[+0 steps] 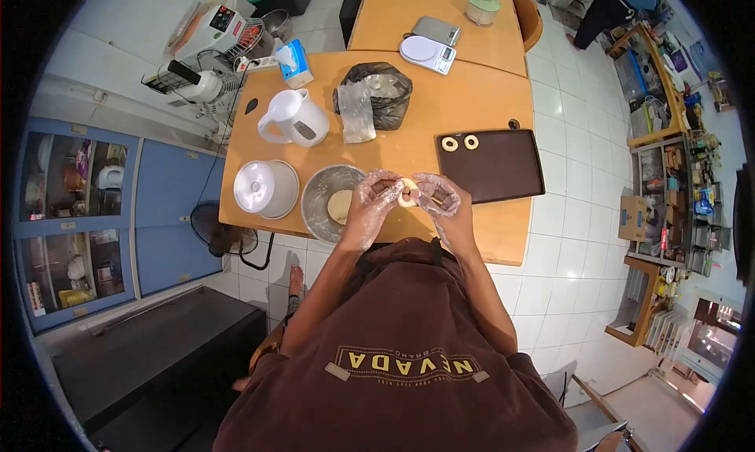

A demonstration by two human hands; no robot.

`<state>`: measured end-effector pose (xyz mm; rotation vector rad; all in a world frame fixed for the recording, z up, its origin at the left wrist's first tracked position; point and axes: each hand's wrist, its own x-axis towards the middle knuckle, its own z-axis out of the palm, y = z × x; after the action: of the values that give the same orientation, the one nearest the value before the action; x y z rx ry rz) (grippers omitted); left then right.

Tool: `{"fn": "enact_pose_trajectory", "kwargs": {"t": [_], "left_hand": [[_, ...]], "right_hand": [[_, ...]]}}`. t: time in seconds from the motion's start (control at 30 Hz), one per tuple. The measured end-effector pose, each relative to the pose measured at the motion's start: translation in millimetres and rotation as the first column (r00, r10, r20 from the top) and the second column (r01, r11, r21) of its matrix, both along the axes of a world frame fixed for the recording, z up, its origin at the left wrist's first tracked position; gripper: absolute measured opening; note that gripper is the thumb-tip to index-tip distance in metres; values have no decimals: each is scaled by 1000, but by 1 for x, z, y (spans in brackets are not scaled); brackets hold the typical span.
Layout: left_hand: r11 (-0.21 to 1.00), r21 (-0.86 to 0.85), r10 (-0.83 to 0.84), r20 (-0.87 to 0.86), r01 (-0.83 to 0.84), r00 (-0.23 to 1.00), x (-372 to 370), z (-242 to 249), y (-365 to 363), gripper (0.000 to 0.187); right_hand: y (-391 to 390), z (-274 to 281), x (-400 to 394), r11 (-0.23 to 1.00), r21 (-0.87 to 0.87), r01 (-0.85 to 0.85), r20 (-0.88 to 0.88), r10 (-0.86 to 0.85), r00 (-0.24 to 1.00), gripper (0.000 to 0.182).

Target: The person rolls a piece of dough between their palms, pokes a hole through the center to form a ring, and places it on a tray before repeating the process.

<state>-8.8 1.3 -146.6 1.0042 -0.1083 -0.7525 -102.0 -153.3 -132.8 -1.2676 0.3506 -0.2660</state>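
Note:
Between my two floury hands is a ring of pale dough (408, 193), held up over the table's near edge. My left hand (376, 204) grips its left side with the fingers bent round it. On the other side my right hand (443, 203) has its fingers curled onto the ring. A metal bowl (316, 203) stands just left of my left hand, with a ball of dough (340, 207) inside. To the right lies a dark baking tray (494, 165), where two dough rings (449, 144) (471, 142) sit at the far left corner.
A white lidded container (266, 189), a white electric kettle (296, 118) and a black plastic bag (389, 98) stand on the wooden table. Farther back are a kitchen scale (429, 53) and a tissue box (294, 64). A person (609, 12) is at the far right.

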Motion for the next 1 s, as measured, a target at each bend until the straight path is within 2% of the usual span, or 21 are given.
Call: {"fn": "enact_pose_trajectory", "kwargs": {"t": [0.07, 0.17, 0.27, 0.37, 0.47, 0.57, 0.67, 0.77, 0.87, 0.97, 1.0], "left_hand": [[998, 44, -51, 113, 47, 992, 3, 3, 1, 15], [998, 50, -38, 130, 31, 991, 1, 7, -1, 16], [995, 103, -2, 199, -19, 980, -3, 1, -3, 16], [985, 173, -37, 180, 5, 983, -6, 6, -3, 18], [961, 274, -47, 317, -44, 947, -10, 13, -2, 20], [969, 238, -23, 348, -65, 937, -14, 3, -2, 28], [855, 486, -190, 618, -182, 763, -15, 20, 2, 39], [808, 539, -309, 732, -239, 607, -14, 28, 6, 46], [893, 410, -152, 664, -187, 732, -12, 11, 4, 39], [967, 253, -100, 376, 2, 921, -8, 9, 5, 34], [968, 250, -92, 385, -8, 918, -8, 6, 6, 33]], "right_hand": [[3, 0, 0, 998, 46, 43, 23, -44, 999, 33], [8, 1, 0, 994, 53, 93, -13, -93, 996, 33], [9, 6, -1, 999, 14, 32, -4, -32, 999, 32], [3, -2, -2, 999, -52, 6, 18, -6, 1000, 31], [4, -3, -2, 997, -19, 77, 14, -77, 997, 30], [8, -4, -2, 993, -51, 102, 0, -102, 995, 30], [6, -2, -4, 980, -195, -22, -36, 15, 999, 29], [7, 2, -2, 985, -151, -78, -99, 64, 993, 29], [11, -3, -2, 983, -184, 21, -12, -23, 1000, 27], [16, -10, -2, 989, -77, 125, 9, -125, 992, 25], [16, -13, -3, 989, -93, 112, 21, -111, 994, 25]]}}
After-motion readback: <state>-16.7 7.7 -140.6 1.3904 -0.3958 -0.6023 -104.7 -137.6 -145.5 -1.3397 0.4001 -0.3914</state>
